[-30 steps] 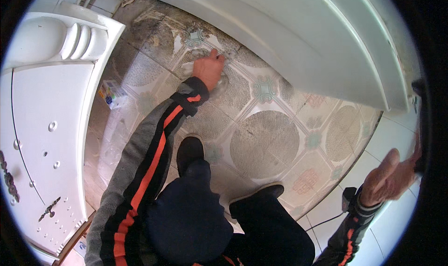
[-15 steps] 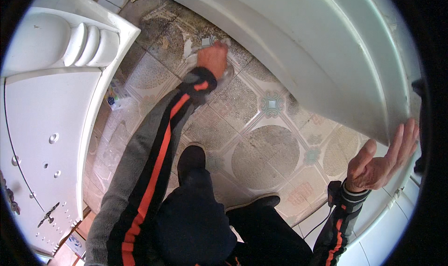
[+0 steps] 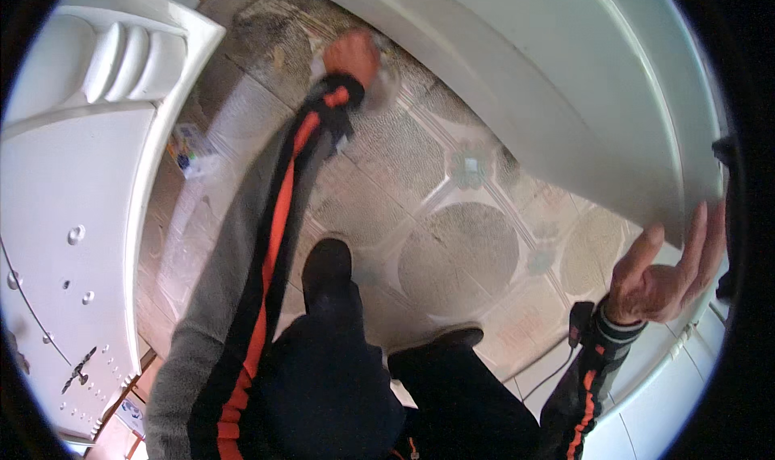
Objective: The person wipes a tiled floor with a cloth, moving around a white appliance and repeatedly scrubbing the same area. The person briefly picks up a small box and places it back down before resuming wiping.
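My left hand (image 3: 353, 56) is closed and pressed low on the patterned tile floor (image 3: 460, 254), close to the foot of a large white bathtub-like body (image 3: 517, 73). A whitish rag shows around its fingers, smeared by motion and mostly hidden beneath the hand. The tiles there look wet and grimy, with pale scraps and brown dirt. My right hand (image 3: 655, 286) is open at the far right, fingers stretched out, resting against the lower corner of the white body. Nothing is held in it.
A white cabinet (image 3: 73, 186) with turned trim and small knobs stands along the left side. A crumpled printed plastic packet (image 3: 190, 149) lies on the floor beside it. My dark shoes (image 3: 328, 270) are on the tiles. A thin cable (image 3: 549, 375) hangs by my right wrist.
My left hand has shifted a little up and to the left across the floor. My right hand stays against the white corner. The whole view has tilted slightly.
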Available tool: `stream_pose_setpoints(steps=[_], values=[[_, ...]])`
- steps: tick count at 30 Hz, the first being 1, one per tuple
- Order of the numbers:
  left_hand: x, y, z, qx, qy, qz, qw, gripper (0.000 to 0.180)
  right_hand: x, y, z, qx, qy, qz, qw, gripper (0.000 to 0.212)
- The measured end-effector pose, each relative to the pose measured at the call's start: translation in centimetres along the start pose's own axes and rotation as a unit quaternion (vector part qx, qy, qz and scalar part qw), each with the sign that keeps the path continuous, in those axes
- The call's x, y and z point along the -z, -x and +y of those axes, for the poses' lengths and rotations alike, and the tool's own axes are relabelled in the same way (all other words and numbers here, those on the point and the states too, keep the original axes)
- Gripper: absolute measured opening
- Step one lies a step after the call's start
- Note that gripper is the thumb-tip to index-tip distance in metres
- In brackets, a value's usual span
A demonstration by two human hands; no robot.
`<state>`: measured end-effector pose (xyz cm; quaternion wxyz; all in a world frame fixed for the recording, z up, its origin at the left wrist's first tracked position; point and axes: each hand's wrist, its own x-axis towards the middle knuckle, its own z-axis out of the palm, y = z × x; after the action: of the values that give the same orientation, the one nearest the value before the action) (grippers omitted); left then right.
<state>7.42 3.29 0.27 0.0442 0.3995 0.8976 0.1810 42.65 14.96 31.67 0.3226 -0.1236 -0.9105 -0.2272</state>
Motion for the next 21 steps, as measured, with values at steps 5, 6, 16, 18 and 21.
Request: stream_pose_setpoints(steps=[5, 6, 16, 18, 21], values=[[1.1, -1.3, 0.7, 0.043, -0.001, -0.051, 0.998, 0.02, 0.1, 0.1, 0.3, -0.014, 0.03, -0.012, 0.999, 0.043], [1.5, -2.0, 0.6, -0.012, -0.03, -0.078, 0.996, 0.021, 0.2, 0.1, 0.3, -0.017, 0.038, -0.019, 0.999, 0.043], [2.6, -2.2, -0.1, -0.037, -0.038, 0.013, 0.999, 0.015, 1.7, 0.6, 1.0, -0.028, 0.016, -0.068, 0.997, 0.047], [2.1, -2.2, -0.4, -0.095, -0.041, 0.034, 0.994, 0.011, 1.8, 1.1, 1.3, -0.047, -0.004, -0.06, 0.997, 0.044], [1.7, -3.1, -0.8, -0.095, -0.01, 0.054, 0.994, 0.009, 1.4, 2.1, 1.5, -0.069, -0.01, -0.046, 0.997, 0.039]])
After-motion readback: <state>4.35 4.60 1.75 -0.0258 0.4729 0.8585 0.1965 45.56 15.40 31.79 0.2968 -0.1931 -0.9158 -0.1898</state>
